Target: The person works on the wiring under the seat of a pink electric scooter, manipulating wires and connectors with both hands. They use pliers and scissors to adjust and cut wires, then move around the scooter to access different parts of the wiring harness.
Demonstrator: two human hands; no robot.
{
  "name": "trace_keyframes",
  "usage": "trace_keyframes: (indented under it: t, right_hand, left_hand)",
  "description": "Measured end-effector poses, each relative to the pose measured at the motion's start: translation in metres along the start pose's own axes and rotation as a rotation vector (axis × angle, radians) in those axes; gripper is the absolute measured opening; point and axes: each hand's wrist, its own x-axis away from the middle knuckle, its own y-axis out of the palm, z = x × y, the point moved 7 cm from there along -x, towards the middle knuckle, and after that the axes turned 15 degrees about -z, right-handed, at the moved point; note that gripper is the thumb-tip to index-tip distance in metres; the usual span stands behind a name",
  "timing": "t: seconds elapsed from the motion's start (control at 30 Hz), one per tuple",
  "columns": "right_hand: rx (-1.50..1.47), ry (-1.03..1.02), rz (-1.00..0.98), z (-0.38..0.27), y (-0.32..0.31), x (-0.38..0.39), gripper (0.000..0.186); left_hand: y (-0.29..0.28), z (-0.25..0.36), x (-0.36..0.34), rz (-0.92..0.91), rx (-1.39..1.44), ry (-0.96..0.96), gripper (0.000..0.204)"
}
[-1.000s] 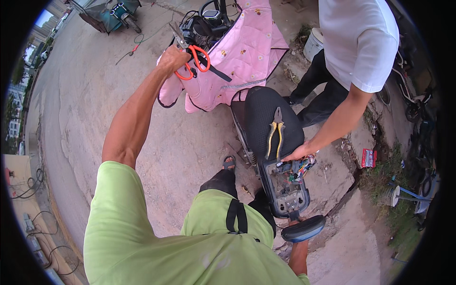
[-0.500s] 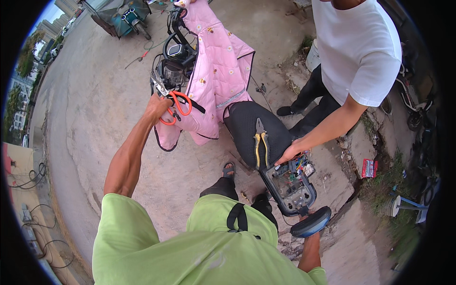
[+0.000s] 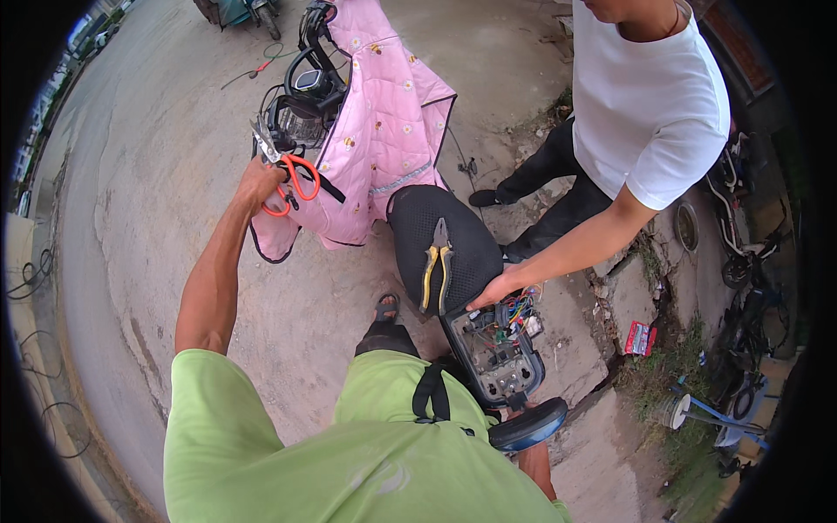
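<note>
My left hand (image 3: 261,181) is closed around orange-handled shears (image 3: 301,177), whose silver blades point forward beside the handlebar of an electric scooter. A pink quilted cover (image 3: 375,113) drapes over the scooter's front. Combination pliers (image 3: 438,266) with yellow-and-black handles lie on the black seat (image 3: 410,227). Behind the seat, an uncovered compartment (image 3: 497,353) shows colored wires and connectors. My right hand (image 3: 518,408) is at the scooter's tail, mostly hidden by the rounded black-and-blue backrest (image 3: 530,425); its grip is not visible. Another person's hand (image 3: 495,289) touches the seat's rear edge.
That person, in a white shirt (image 3: 649,96), stands to the right of the scooter. Broken concrete and weeds lie beyond, with a red-and-white package (image 3: 640,339) and a whitish bucket (image 3: 673,410). A three-wheeled vehicle (image 3: 248,13) stands far ahead.
The view has shifted, so the scooter, the other person and the ground all appear further left. My left hand keeps hold of the shears; the pliers still lie on the seat.
</note>
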Motion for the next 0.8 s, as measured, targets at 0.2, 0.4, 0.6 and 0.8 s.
trace_keyframes:
  t: [0.2, 0.4, 0.6, 0.8]
  right_hand:
    - [-0.096, 0.103, 0.002, 0.003, 0.011, 0.007, 0.028]
    - [-0.113, 0.191, 0.073, -0.001, 0.000, 0.019, 0.029]
    - [-0.154, 0.210, 0.081, 0.000, -0.003, 0.032, 0.029]
    - [-0.250, 0.228, 0.080, 0.020, -0.003, 0.036, 0.030]
  left_hand:
    - [-0.007, -0.003, 0.009, 0.034, 0.057, -0.059, 0.021]
    - [-0.024, -0.048, -0.039, 0.129, -0.222, -0.006, 0.028]
    - [-0.024, -0.046, -0.060, 0.052, -0.235, 0.024, 0.022]
    - [-0.034, -0.058, -0.081, 0.030, -0.341, 0.056, 0.020]
